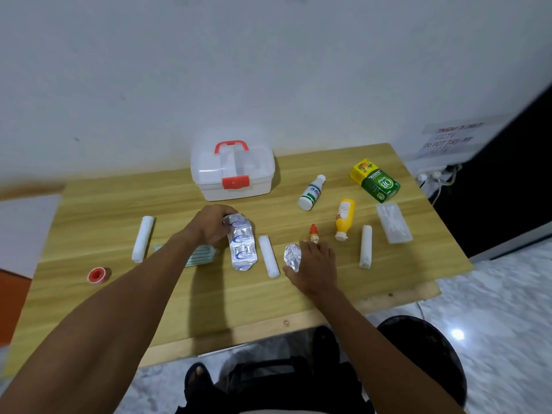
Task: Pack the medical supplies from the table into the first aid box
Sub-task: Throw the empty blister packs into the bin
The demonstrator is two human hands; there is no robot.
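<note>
Your wooden table [119, 204] stands against a plain white wall, with the first aid box [233, 171] at its far edge, lid down and red latch facing you.

Count what lies out: three white gauze rolls, one at the left [142, 239], one in the middle [268, 256], one at the right [366, 246]. Two foil blister strips: your left hand [209, 224] pinches the top of the long strip [242, 243], and your right hand [313, 264] lies curled over the smaller strip [292, 256]. Two bottles lie on their sides, one white [310, 193], one yellow [344, 218]; one small red-capped dropper [313, 233] stands just beyond your right fingers. One green and yellow carton [375, 180], one clear packet [394, 222], one red tape roll [97, 275]. A teal mask pack [200, 255] is half hidden under your left forearm.
</note>
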